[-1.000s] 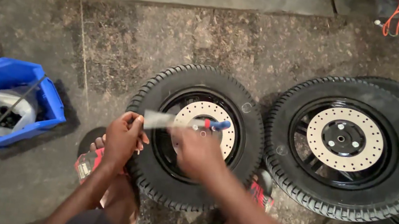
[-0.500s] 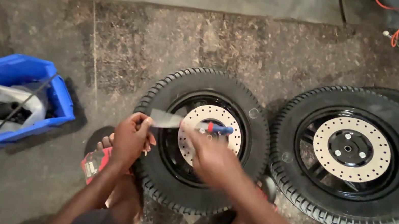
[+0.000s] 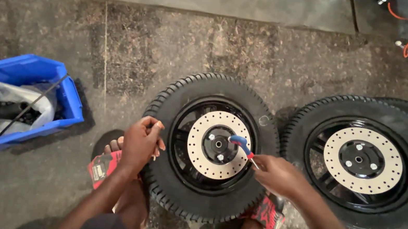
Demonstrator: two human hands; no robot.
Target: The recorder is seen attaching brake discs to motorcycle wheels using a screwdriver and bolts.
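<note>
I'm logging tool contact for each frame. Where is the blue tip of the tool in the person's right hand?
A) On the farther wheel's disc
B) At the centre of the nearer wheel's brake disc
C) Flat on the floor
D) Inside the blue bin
B: the right hand holds the tool with its blue tip at the hub of the brake disc on the nearer wheel.

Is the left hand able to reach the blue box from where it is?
Probably yes. The left hand rests on the near tyre, and only bare stone floor lies between it and the blue bin on that side. It would need a sideways stretch.
</note>
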